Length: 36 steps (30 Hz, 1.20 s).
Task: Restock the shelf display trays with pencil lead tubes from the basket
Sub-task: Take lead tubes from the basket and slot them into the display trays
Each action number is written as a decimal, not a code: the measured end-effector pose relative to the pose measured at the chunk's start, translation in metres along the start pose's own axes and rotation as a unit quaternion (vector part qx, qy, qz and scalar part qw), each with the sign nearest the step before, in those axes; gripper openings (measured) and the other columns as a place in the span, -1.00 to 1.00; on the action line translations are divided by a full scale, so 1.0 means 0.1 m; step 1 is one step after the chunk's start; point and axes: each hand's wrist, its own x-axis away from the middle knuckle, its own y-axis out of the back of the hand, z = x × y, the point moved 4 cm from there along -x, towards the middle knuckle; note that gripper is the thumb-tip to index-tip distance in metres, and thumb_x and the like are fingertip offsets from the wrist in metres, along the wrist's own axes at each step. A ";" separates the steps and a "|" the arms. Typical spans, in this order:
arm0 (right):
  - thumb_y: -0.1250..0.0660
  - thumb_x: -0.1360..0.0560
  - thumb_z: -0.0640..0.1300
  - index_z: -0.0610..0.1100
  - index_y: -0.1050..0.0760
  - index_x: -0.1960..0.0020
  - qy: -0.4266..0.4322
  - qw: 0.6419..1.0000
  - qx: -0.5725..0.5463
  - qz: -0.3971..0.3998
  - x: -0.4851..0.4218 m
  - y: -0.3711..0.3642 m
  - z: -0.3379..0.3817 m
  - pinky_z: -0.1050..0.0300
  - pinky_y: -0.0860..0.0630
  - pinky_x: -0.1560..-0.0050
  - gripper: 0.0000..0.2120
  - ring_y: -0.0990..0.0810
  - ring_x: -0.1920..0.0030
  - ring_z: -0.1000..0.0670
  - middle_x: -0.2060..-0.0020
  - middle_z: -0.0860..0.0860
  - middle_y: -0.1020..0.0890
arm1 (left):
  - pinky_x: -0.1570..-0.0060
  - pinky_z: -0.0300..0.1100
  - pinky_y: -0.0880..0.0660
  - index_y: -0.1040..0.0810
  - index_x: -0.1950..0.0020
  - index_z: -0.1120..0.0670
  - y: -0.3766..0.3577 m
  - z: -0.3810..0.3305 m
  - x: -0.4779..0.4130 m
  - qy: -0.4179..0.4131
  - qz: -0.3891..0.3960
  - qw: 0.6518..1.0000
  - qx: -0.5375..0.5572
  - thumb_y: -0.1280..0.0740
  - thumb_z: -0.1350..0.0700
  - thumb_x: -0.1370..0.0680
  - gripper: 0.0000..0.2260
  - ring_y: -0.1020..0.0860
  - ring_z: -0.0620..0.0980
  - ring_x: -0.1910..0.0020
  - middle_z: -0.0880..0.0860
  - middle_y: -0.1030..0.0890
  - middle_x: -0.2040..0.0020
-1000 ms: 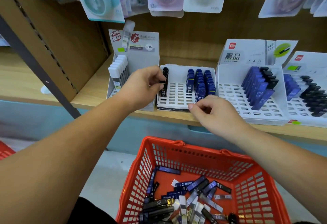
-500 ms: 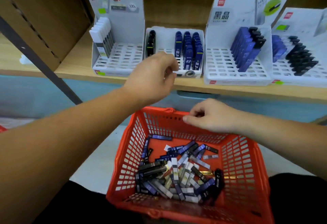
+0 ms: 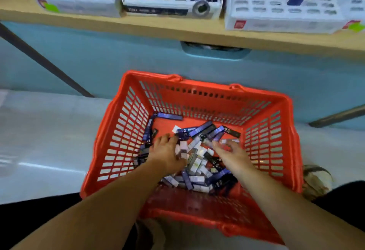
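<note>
Pencil lead tubes (image 3: 197, 163) are lying loose in a heap on the floor of the red basket (image 3: 207, 91), flat and pointing every which way, dark blue and black ones mixed with pale ones. Both hands are reaching down into that heap. The left hand (image 3: 167, 151) is hovering palm down with its fingers spread over the left side of the pile. The right hand (image 3: 231, 153) is stretching its fingers forward over the right side. Both are blurred, so I cannot tell whether either is pinching a tube or only touching the pile.

The pale tubes in the middle are sitting right between the two hands, just beside the left thumb, with their long axes running roughly away from the person. The left hand looks the nearer for taking one end-on. A row of dark tubes (image 3: 209, 131) is lying slantwise just beyond both sets of fingertips.

The display trays (image 3: 276, 12) are standing on the shelf (image 3: 177, 30) above and beyond the basket, well apart from it, with many slots showing bare. So plenty of restocking is likely remaining.
</note>
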 end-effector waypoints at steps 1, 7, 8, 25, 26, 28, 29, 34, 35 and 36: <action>-0.33 -0.46 0.45 0.05 -0.27 -0.60 0.001 1.000 0.028 -0.009 -0.08 -0.02 -0.06 -0.12 -0.38 -0.43 -0.15 -0.37 -0.52 -0.19 -0.55 -0.03 -0.37 | -0.55 0.25 -0.14 0.02 -0.68 -0.10 -0.06 0.04 -0.02 0.029 0.027 0.999 -0.014 -0.42 -0.37 -0.45 -0.03 0.01 0.21 -0.64 0.06 0.00 -0.67; -0.33 -0.19 0.60 0.07 -0.36 -0.50 -0.043 0.993 0.102 -0.043 -0.35 -0.19 -0.13 -0.14 -0.51 -0.33 0.02 -0.47 -0.40 -0.19 -0.47 -0.08 -0.40 | -0.55 0.34 -0.01 0.26 -0.68 -0.04 -0.18 0.02 -0.14 0.121 0.084 0.987 -0.066 -0.38 -0.62 -0.23 0.31 0.02 0.28 -0.64 0.14 0.04 -0.67; -0.32 -0.16 0.61 0.06 -0.34 -0.51 -0.043 0.992 0.116 -0.036 -0.39 -0.23 -0.11 -0.15 -0.52 -0.30 0.06 -0.51 -0.36 -0.18 -0.46 -0.07 -0.41 | -0.55 0.33 -0.03 0.23 -0.68 -0.01 -0.19 -0.02 -0.19 0.127 0.072 0.987 -0.070 -0.37 -0.61 -0.24 0.30 -0.03 0.29 -0.62 0.17 -0.02 -0.64; -0.44 -0.60 -0.14 -0.02 -0.47 -0.22 -0.120 0.962 -0.216 0.118 -0.41 -0.39 -0.16 0.01 -0.55 -0.08 -0.75 -0.57 -0.10 -0.04 -0.03 0.02 -0.62 | -0.17 0.00 -0.50 -0.46 -0.31 0.03 -0.27 -0.15 -0.39 0.039 0.007 0.999 -0.015 -0.42 -0.38 -0.42 -0.35 -0.54 0.09 -0.14 0.04 -0.55 -0.15; -0.45 -0.59 -0.14 -0.02 -0.48 -0.18 -0.126 0.961 -0.214 0.120 -0.39 -0.43 -0.15 -0.02 -0.56 -0.14 -0.78 -0.56 -0.09 -0.05 -0.02 0.02 -0.61 | -0.20 0.02 -0.50 -0.46 -0.33 0.05 -0.29 -0.17 -0.37 0.033 0.005 0.999 -0.015 -0.41 -0.34 -0.45 -0.38 -0.54 0.11 -0.19 0.07 -0.53 -0.19; -0.51 -0.54 -0.13 -0.04 -0.51 -0.09 -0.138 0.962 -0.204 0.117 -0.36 -0.52 -0.16 -0.05 -0.55 -0.23 -0.79 -0.56 -0.02 -0.02 -0.06 -0.01 -0.63 | -0.20 0.02 -0.52 -0.45 -0.33 0.06 -0.29 -0.18 -0.36 0.019 0.004 1.000 0.007 -0.40 -0.26 -0.51 -0.46 -0.55 0.15 -0.22 0.10 -0.55 -0.23; -0.55 -0.51 -0.12 -0.04 -0.51 -0.06 -0.138 0.966 -0.192 0.109 -0.35 -0.54 -0.16 -0.07 -0.54 -0.26 -0.77 -0.56 0.00 -0.01 -0.09 -0.03 -0.63 | -0.17 0.01 -0.54 -0.46 -0.31 0.06 -0.26 -0.15 -0.35 0.018 0.009 0.999 0.034 -0.39 -0.22 -0.54 -0.51 -0.58 0.16 -0.19 0.10 -0.58 -0.20; -0.66 -0.38 -0.10 -0.17 -0.38 -0.19 -0.146 0.982 -0.118 0.016 -0.36 -0.68 -0.04 -0.05 -0.59 0.18 -0.43 -0.56 -0.07 -0.19 -0.13 -0.12 -0.56 | -0.01 -0.01 -0.59 -0.44 -0.25 0.06 -0.01 0.01 -0.29 0.042 0.019 0.977 0.207 -0.40 -0.01 -0.61 -0.71 -0.62 0.14 -0.02 0.07 -0.61 -0.08; -0.69 -0.33 -0.05 -0.20 -0.40 -0.23 -0.144 0.985 -0.096 -0.005 -0.37 -0.72 0.02 -0.07 -0.61 0.11 -0.35 -0.58 -0.04 -0.21 -0.09 -0.14 -0.58 | 0.03 -0.03 -0.58 -0.43 -0.23 0.07 0.04 0.03 -0.27 0.043 0.009 0.969 0.241 -0.39 0.02 -0.62 -0.74 -0.61 0.12 0.01 0.07 -0.60 -0.06; -0.72 -0.27 0.00 -0.21 -0.41 -0.26 -0.145 0.986 -0.080 -0.026 -0.40 -0.77 0.06 -0.08 -0.62 0.02 -0.27 -0.60 0.00 -0.19 -0.05 -0.14 -0.60 | 0.05 -0.04 -0.57 -0.43 -0.22 0.07 0.07 0.06 -0.24 0.044 -0.002 0.960 0.277 -0.38 0.05 -0.63 -0.77 -0.60 0.09 0.04 0.07 -0.60 -0.06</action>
